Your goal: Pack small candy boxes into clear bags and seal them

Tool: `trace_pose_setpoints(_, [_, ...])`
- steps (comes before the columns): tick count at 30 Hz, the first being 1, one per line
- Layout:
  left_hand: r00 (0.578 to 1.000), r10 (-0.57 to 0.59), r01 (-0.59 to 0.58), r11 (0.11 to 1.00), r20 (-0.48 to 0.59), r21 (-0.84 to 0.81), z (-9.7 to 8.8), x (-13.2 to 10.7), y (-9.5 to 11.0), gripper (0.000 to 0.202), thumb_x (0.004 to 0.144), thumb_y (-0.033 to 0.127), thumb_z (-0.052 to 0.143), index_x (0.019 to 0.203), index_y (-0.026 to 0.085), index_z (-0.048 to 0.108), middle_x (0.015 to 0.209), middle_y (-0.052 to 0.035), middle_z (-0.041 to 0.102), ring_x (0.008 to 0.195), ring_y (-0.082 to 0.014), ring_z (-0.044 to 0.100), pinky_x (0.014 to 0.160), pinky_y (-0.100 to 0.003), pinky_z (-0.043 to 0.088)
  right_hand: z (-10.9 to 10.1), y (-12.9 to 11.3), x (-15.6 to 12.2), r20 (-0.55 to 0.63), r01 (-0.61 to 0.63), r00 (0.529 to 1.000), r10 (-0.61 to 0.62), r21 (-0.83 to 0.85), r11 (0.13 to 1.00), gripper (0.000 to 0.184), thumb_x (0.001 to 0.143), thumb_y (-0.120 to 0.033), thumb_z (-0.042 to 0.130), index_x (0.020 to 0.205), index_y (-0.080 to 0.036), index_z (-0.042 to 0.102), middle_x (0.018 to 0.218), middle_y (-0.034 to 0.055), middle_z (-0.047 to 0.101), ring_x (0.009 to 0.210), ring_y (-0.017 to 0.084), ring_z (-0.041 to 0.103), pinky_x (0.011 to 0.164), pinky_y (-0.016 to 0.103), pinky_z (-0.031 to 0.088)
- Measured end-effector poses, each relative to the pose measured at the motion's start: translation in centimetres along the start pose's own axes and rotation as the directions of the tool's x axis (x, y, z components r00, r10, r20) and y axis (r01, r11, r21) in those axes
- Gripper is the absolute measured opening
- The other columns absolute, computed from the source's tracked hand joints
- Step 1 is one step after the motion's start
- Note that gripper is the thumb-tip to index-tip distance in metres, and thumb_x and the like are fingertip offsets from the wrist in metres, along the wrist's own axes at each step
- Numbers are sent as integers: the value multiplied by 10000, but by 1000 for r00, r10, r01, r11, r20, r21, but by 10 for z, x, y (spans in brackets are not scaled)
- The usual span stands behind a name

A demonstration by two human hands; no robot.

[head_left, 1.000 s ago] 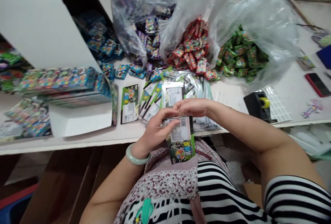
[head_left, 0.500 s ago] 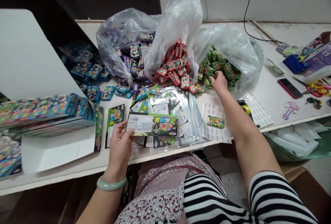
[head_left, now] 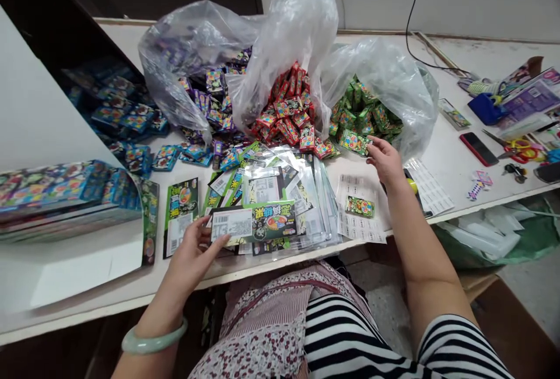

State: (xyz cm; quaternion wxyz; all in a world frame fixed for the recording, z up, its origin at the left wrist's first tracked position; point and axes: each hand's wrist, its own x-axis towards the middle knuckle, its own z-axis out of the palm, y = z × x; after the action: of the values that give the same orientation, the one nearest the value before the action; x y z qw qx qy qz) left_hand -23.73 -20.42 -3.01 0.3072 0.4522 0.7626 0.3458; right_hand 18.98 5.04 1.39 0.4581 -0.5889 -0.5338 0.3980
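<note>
My left hand (head_left: 196, 251) is closed on the left end of a black-and-green printed packaging bag (head_left: 273, 220) with a white barcode label, thumb in front and the other fingers partly behind it. The bag lies over a pile of clear printed bags (head_left: 312, 218). My right hand (head_left: 387, 163) pinches the right end of a small green candy box (head_left: 355, 142), just in front of the plastic bag of green boxes (head_left: 367, 113). A single green box (head_left: 360, 206) rests on a sheet of round stickers (head_left: 362, 233) close to my right forearm.
Plastic bags of red boxes (head_left: 289, 108) and purple boxes (head_left: 215, 83) stand at the back. A white carton (head_left: 87, 274) holding rows of boxes is at the left, with loose blue boxes (head_left: 166, 157) near it. A phone (head_left: 479, 148) and scissors (head_left: 520, 148) lie right.
My right hand has come back from the bag of green boxes towards me, now with one box in its fingers. My left hand keeps the packaging bag, which has dropped slightly.
</note>
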Motion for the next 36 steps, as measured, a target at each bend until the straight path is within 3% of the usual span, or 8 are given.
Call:
trace_pose_setpoints(3, [999,3,-6,998,43,68,-6,-4,6,773,696,684,667,1261,182,509,940,-55,629,834,-236,644,666,-350,532,9,-9,-23,142,-56,990,22,242,969,481,660,-466,745,1080,-243,675,848,-16,616,647,93,506,532,221,446])
trace_pose_setpoints(10, [991,97,-99,995,-89,-20,-10,-20,45,571,780,559,674,1198,186,566,1031,-68,658,800,-167,607,689,-304,514,38,-34,-70,344,-32,936,-70,283,959,396,677,-431,802,1001,-233,689,750,-34,537,640,95,488,537,226,448])
trace_pose_setpoints(19, [918,205,26,823,340,-567,42,-29,106,407,825,443,727,1098,158,629,903,-55,699,678,-106,611,573,-222,501,68,-44,-116,576,-103,814,-77,275,956,389,694,-442,825,987,-217,705,740,-24,597,626,101,520,576,254,476])
trace_pose_setpoints(24, [898,183,159,712,399,-684,52,-33,106,435,832,431,746,1150,168,608,946,-62,714,716,-111,650,619,-223,519,74,-46,-137,462,269,818,-344,221,937,238,824,-350,738,1031,-241,692,824,2,638,697,136,591,635,290,509])
trace_pose_setpoints(26, [867,182,271,609,463,-746,57,-35,107,517,806,509,756,1169,183,587,1004,-78,715,803,-158,696,654,-255,553,80,-49,-151,414,603,684,-600,140,785,206,865,-265,701,1070,-251,685,920,31,669,803,162,629,705,317,529])
trace_pose_setpoints(30, [876,134,373,421,464,-827,69,-35,110,483,749,530,797,1007,170,604,863,-23,677,716,-128,663,619,-239,554,95,-51,-175,486,959,223,-845,47,280,222,912,-173,642,1119,-248,669,920,34,702,847,173,622,747,324,516])
trace_pose_setpoints(32, [907,86,342,422,413,-839,72,-35,109,435,736,467,822,953,155,610,814,1,648,665,-97,620,603,-217,539,100,-47,-179,509,984,152,-847,7,180,239,923,-169,630,1150,-238,653,959,40,717,897,186,619,792,337,517])
trace_pose_setpoints(36, [916,73,306,508,394,-805,68,-35,106,442,727,475,821,957,149,631,833,3,631,705,-97,599,604,-201,516,95,-41,-168,660,980,194,-725,-105,167,424,908,-269,663,1323,-233,583,1344,116,631,1283,309,512,1014,481,476])
